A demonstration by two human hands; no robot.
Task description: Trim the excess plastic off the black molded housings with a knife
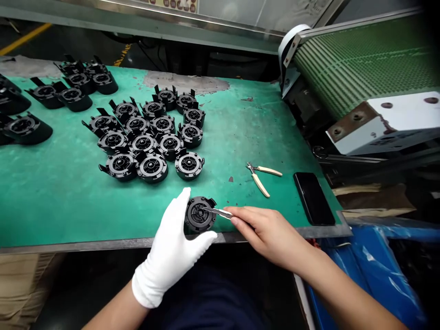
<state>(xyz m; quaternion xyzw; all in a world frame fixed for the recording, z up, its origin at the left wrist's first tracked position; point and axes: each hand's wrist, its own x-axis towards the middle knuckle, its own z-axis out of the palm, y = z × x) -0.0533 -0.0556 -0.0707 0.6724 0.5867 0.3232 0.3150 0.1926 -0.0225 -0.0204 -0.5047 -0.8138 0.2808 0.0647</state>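
Holding, in the head view, a round black part (200,214) in the white-gloved left hand (170,247), clamped between fingers on its left side and thumb along its near side. Pinching a slim metal tool (222,213) between the bare thumb and fingers of the right hand (271,233), with the tip over the part's middle. Lying at the near edge of the green table (240,133), left of the cutters (258,176) and phone (314,198). Partly hidden by the glove, down the left wall; hard to tell, any touch at the tool's tip. Cut off at the left border, some other black parts (25,128).
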